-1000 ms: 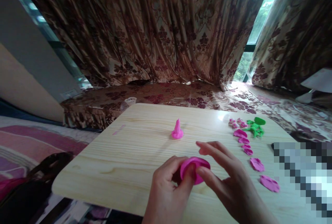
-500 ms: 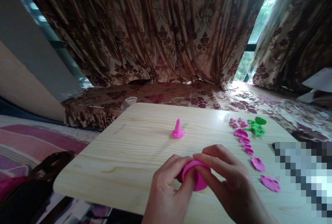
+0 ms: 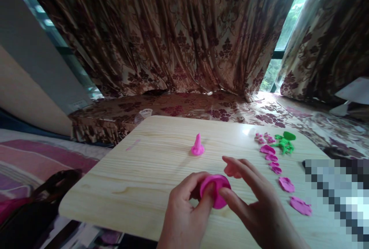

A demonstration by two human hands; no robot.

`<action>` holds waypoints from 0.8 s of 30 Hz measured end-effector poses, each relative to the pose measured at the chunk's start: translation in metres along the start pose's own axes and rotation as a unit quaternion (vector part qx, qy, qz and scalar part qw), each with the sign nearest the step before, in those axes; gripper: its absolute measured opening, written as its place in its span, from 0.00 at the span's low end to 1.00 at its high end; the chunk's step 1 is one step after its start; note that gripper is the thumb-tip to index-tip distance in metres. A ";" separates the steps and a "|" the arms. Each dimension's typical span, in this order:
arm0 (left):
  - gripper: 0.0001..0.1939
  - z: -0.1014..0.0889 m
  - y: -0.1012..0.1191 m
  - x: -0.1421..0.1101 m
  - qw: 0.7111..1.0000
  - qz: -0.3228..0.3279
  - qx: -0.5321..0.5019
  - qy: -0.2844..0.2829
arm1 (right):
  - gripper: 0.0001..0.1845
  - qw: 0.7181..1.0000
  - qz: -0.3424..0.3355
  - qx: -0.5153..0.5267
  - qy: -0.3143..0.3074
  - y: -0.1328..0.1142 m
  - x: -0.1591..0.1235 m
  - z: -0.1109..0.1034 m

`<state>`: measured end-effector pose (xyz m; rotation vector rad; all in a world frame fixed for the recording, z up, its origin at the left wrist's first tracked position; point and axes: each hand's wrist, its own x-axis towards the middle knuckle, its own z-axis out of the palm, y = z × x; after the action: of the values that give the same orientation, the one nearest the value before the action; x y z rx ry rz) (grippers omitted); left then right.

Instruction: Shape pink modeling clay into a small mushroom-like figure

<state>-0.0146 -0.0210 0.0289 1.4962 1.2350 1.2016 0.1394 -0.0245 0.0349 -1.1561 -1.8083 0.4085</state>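
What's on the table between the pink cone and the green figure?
Small pink-and-white pieces lie just beside the green figure; bare tabletop stretches from there to the pink cone, head view.

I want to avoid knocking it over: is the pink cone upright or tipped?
Upright: the pink cone points upward, its wide base on the table.

cone (image 3: 197,147) on table (image 3: 138,172), curtain (image 3: 178,33) behind.

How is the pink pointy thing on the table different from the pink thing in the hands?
The pointy thing stands up tall and thin; the round thing is wide and curved like a shallow cup. The pointy thing stands alone on the table, while the round thing is held in the left hand. Both are pink.
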 end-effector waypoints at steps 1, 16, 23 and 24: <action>0.08 0.000 0.000 0.000 1.000 -0.010 -0.009 0.005 | 0.20 1.000 0.003 -0.001 -0.001 0.001 -0.001 0.000; 0.10 -0.002 0.005 0.001 1.000 0.000 0.012 -0.023 | 0.11 1.000 -0.006 0.018 -0.018 0.000 0.002 -0.002; 0.11 -0.002 0.004 0.000 0.999 -0.009 0.012 -0.040 | 0.12 0.999 -0.027 0.008 -0.016 -0.001 0.002 -0.003; 0.11 -0.002 0.004 0.000 0.999 -0.012 0.009 -0.041 | 0.13 0.999 -0.030 0.007 -0.021 -0.001 0.003 -0.004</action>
<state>-0.0155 -0.0217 0.0327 1.5258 1.2086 1.1052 0.1412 -0.0237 0.0391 -1.0881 -1.8703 0.4118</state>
